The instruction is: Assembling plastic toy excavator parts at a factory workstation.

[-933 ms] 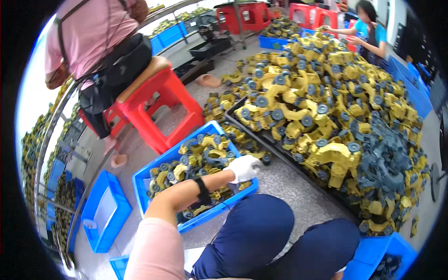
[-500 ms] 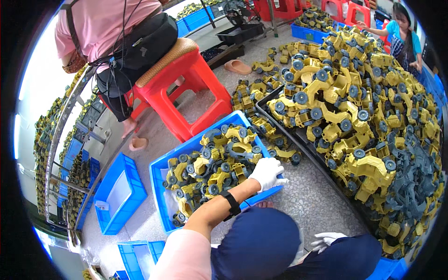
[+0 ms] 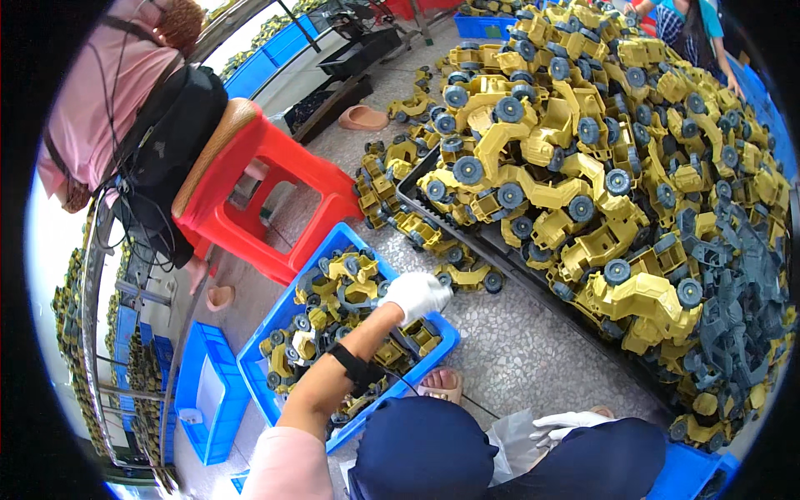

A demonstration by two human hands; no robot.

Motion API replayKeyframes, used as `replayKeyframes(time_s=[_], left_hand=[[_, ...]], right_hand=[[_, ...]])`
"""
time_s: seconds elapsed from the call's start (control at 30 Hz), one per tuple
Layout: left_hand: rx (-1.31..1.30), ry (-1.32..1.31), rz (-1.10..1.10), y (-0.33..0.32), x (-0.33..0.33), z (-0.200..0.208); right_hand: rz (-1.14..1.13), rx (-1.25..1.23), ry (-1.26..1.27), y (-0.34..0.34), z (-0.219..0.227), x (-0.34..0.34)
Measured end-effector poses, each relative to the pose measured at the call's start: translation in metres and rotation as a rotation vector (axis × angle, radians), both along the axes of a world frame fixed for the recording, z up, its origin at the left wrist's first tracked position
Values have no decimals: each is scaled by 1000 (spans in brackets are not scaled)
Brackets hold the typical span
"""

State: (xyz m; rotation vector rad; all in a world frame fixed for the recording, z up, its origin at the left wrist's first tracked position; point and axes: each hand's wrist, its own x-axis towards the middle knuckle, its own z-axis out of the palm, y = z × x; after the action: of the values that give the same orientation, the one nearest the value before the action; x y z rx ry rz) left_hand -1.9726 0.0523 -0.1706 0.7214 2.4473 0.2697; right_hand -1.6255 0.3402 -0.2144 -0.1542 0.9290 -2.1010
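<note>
Blue crate [image 3: 447, 340] w/ yellow toy trucks [image 3: 350, 271] inside sits on floor, just fwd of L knee. L hand [image 3: 417, 297], white glove, is over crate's R-hand side, fingers curled & blurred; can't tell if it grips rim or a truck. R hand [image 3: 571, 423], also gloved, lies by R thigh, well apart from crate, fingers loosely extended nr clear plastic [image 3: 510, 446]; can't tell if holding it. To R: black tray [image 3: 533, 292] w/ big truck heap [image 3: 550, 200]. Beyond crate: red stool [image 3: 312, 171].
</note>
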Motion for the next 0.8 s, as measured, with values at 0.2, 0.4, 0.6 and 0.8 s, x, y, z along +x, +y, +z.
replayKeyframes(time_s=[0.2, 0.4, 0.6, 0.8], left_hand=[[801, -228, 1493, 13, -93, -57], [824, -367, 700, -112, -174, -151], [1315, -1010, 1369, 16, -36, -41], [1323, -1268, 904, 39, 64, 11]], right_hand=[[-33, 310, 10, 14, 16, -34], [-80, 515, 189, -7, 34, -93], [-179, 678, 29, 11, 37, -61], [-274, 641, 314, 12, 46, -80]])
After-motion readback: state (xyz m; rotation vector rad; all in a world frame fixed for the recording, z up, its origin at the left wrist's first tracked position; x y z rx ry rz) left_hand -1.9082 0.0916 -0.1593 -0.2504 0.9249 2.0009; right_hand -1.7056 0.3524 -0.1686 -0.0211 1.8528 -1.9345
